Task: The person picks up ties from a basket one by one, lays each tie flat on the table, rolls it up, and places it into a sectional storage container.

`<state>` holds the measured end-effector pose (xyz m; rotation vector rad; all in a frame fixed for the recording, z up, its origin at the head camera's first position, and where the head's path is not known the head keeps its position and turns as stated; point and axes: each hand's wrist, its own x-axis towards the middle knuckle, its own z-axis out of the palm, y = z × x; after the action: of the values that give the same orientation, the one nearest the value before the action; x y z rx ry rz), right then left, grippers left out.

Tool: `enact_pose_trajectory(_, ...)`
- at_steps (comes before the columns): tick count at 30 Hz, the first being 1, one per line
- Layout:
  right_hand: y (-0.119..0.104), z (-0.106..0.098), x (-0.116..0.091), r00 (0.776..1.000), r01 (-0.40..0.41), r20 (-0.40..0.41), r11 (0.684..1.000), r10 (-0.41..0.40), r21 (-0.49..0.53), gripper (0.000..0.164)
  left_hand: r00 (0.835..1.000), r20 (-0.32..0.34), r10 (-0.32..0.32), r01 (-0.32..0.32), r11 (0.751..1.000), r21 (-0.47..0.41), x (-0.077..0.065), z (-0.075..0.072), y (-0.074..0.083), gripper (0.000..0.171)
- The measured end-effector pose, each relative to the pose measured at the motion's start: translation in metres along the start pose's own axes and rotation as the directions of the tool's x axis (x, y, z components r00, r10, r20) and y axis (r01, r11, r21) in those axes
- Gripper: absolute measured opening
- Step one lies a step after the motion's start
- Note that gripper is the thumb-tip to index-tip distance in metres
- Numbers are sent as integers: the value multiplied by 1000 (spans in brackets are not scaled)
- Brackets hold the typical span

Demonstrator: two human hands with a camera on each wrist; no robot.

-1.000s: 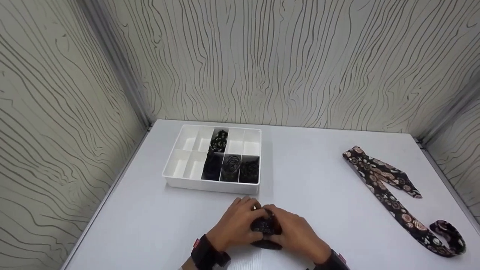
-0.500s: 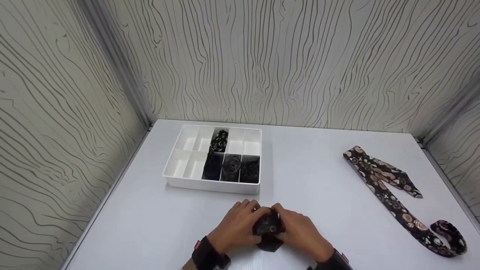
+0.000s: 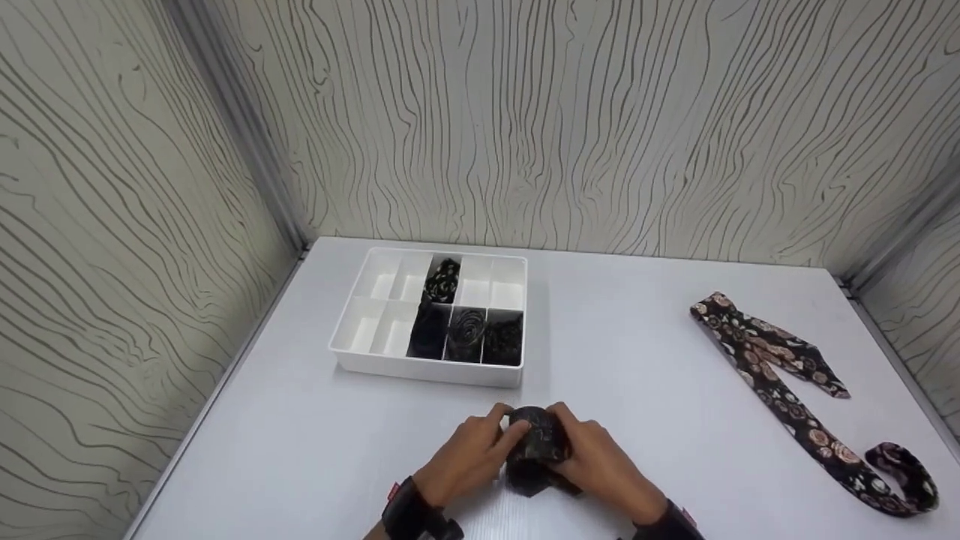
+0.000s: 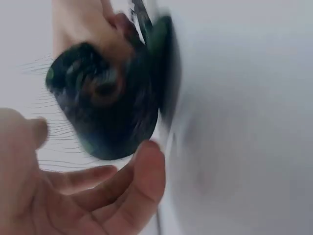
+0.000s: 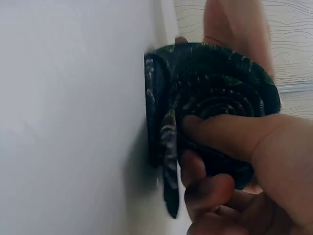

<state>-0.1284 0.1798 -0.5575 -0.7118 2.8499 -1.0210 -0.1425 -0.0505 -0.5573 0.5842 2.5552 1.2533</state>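
In the head view a dark patterned necktie (image 3: 538,435), wound into a roll, stands between both hands above the table. My right hand (image 3: 604,465) grips it, and in the right wrist view the thumb (image 5: 220,129) presses on the spiral's side with the fingers curled below. A loose end of the tie (image 5: 168,166) hangs beside the roll. Nearest the other side is my left hand (image 3: 465,454). In the left wrist view its relaxed fingers (image 4: 149,171) are by the roll's edge, the thumb standing apart from it; contact is hard to judge.
A white divided tray (image 3: 427,370) lies beyond the hands; several compartments hold rolled dark ties such as the grey-black one (image 3: 468,330). A floral necktie (image 3: 795,409) lies stretched out at the right, one end curled. Wood-grain panels (image 3: 480,127) enclose the table's back and sides.
The tie roll has been turned between the hands and now shows more of its outer face. The left fingers have loosened on it. The tray and floral tie have not moved.
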Motion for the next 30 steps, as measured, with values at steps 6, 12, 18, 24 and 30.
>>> enact_pose_trajectory(6,-5,0,2,999,-7,-34,999,8,31,58,1000,8,-20,21,975,-220,4,4,0,41)
enact_pose_trajectory(12,-7,0,4,999,-18,-45,1000,18,7,58,997,13,-74,74,939,-336,6,8,3,47)
enact_pose_trajectory(18,-9,-1,3,998,-8,-61,1000,7,-23,69,997,-41,-63,43,926,-375,10,11,5,55)
enact_pose_trajectory(24,-7,-6,2,995,-10,-103,1000,8,-10,100,993,-112,-32,-15,917,-398,13,8,4,69)
enact_pose_trajectory(30,3,-12,2,996,-46,-71,988,56,145,85,993,-117,-7,-41,915,-402,14,4,8,75)
